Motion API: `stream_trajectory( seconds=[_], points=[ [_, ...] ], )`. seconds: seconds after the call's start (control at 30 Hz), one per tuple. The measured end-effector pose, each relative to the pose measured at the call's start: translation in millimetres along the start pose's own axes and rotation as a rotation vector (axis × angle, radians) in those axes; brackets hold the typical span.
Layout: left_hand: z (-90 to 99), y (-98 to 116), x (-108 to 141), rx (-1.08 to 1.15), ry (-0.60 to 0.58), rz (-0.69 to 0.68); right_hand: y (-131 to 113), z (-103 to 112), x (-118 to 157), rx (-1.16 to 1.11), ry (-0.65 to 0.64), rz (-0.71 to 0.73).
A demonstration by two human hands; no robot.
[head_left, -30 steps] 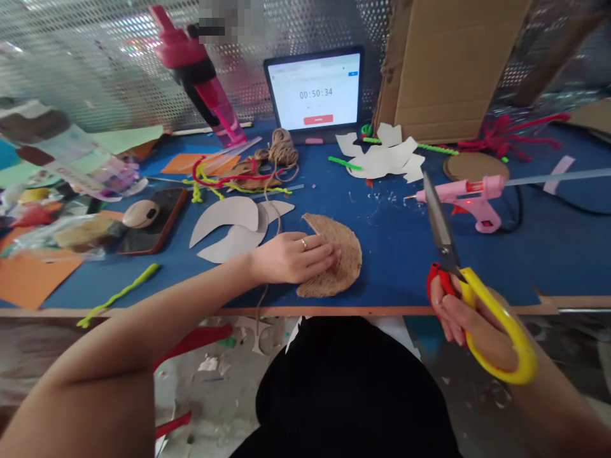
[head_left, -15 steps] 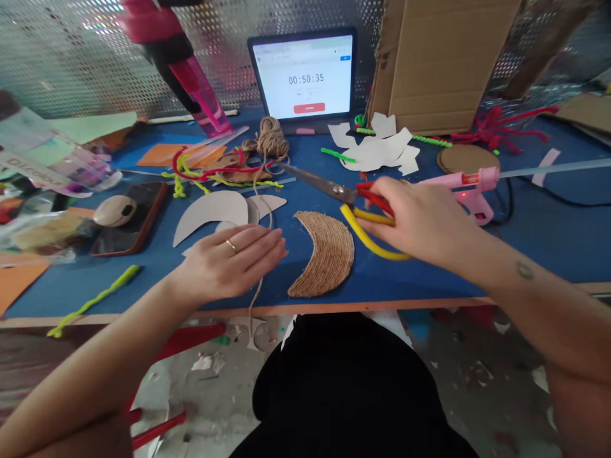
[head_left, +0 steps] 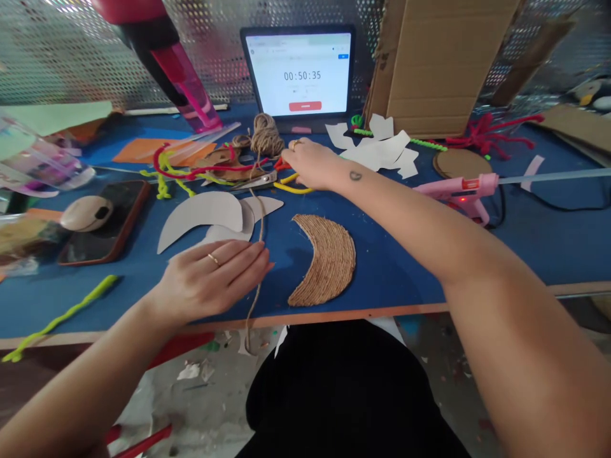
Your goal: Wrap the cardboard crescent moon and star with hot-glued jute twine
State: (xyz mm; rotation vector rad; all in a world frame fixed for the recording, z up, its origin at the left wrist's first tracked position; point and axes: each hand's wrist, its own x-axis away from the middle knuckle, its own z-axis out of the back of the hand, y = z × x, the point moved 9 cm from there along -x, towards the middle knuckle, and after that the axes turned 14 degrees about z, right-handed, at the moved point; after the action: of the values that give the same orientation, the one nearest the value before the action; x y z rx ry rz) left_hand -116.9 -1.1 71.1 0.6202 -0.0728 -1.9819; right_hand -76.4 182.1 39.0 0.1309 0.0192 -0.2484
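My left hand (head_left: 214,278) is palm down near the front of the table, its fingers stretched out flat. The fingertips cover part of a strand of twine (head_left: 261,219), and my thumb is hidden. My right hand (head_left: 310,164) reaches to the back, with its fingers on the red and yellow handles of the scissors (head_left: 263,181). Their blades point left, beside the ball of twine (head_left: 267,135). Between my arms lies a twine-covered crescent (head_left: 329,261). Pale crescent cutouts (head_left: 203,216) overlap beyond my left hand.
A pink glue gun (head_left: 465,187) lies at right, near white paper scraps (head_left: 377,152) and cardboard discs (head_left: 461,162). A tablet (head_left: 300,76) and a cardboard box (head_left: 443,70) stand behind. At left are a phone (head_left: 126,216), a mouse (head_left: 86,213) and a pink bottle (head_left: 184,79).
My right hand has carried the scissors left and back, from above the right of the twine-covered crescent to beside the twine ball. My left hand stays by the strand. The view has shifted slightly.
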Motion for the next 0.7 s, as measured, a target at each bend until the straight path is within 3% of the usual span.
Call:
stream_trajectory(
  seconds=[0.1, 0.17, 0.27, 0.33, 0.47, 0.6, 0.7],
  points=[
    [-7.5, 21.1, -1.3, -0.081, -0.005, -0.163, -6.7, 6.2, 5.0, 0.015, -0.062, 0.001],
    [-13.0, 28.0, -4.2, -0.104, -0.02, -0.196, -18.0, 18.4, 20.8, 0.015, -0.069, 0.008],
    [-15.6, 32.0, -1.6, -0.156, -0.004, -0.262, -41.0, 44.5, 64.2, -0.002, 0.008, 0.021],
    [-10.1, 24.1, 3.7, -0.212, 0.044, -0.236, -55.2, 55.6, 103.6, -0.027, 0.066, 0.02],
    [12.8, -12.7, 16.6, -0.301, 0.115, 0.12, -72.1, 53.9, 186.7, -0.154, 0.203, -0.018],
    [-4.2, -40.1, 38.2, -0.265, -0.22, 0.562, -91.4, 49.6, 248.1, -0.175, 0.297, -0.032],
    [-25.2, -33.2, 52.0, -0.104, -0.397, 0.706, -101.3, 55.3, 277.1, -0.189, 0.366, -0.108]
  ],
)
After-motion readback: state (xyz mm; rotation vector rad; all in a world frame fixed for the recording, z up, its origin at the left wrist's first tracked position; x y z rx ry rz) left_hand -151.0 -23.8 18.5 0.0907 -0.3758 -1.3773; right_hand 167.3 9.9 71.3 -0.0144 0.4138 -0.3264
